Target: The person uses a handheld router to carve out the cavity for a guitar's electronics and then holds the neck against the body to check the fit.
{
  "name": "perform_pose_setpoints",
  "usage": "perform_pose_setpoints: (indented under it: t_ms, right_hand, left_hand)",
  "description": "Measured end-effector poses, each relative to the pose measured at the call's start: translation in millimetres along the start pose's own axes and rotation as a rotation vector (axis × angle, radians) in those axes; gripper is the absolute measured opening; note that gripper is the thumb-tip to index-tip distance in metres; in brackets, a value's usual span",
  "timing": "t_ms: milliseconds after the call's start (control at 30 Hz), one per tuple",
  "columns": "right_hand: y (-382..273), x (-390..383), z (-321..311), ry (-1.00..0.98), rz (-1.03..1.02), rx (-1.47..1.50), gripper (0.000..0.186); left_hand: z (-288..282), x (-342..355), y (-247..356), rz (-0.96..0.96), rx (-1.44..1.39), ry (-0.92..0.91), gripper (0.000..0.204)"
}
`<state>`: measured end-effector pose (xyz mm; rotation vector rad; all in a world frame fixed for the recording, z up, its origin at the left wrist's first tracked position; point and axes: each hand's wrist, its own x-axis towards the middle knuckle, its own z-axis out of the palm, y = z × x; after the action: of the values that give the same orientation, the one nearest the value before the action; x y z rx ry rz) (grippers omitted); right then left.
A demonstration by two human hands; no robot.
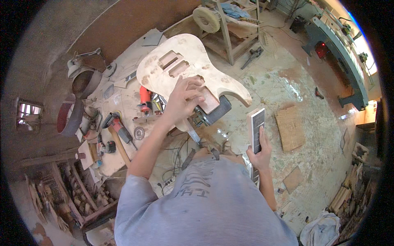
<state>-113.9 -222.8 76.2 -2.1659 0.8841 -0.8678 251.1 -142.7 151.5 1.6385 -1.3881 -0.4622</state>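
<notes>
A pale wooden guitar body (162,61) with routed cavities lies face up over a dark padded support (219,110). My left hand (186,96) is on the lower part of the body, fingers bent at the cavities; whether the thumb goes underneath is hidden. My right hand (261,153) grips a long guitar neck (256,121) with a dark inlaid fretboard, held upright in the picture beside the body's pointed horn, apart from it. A red power tool (145,98) sits just left of the body, partly covered by it.
A grinder (121,129), other tools and a desk lamp (76,65) crowd the left bench. A wooden stand (225,39) is behind; a grey machine (351,82) is at right. Boards (290,129) lie on the floor, cables near my feet, scrap wood (65,188) at lower left.
</notes>
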Motion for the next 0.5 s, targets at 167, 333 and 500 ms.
perform_pose_setpoints:
  t_ms: [167, 333, 500]
  right_hand:
    - [23, 3, -16, -0.045, -0.018, 0.021, 0.092]
    - [38, 11, -28, -0.189, -0.043, 0.054, 0.093]
    - [53, 19, -28, -0.262, -0.156, 0.16, 0.094]
  left_hand:
    - [73, -24, 58, -0.33, -0.099, 0.331, 0.026]
    - [115, -20, 61, -0.486, -0.642, 0.54, 0.022]
    - [129, -14, 80, -0.606, -0.845, 0.643, 0.025]
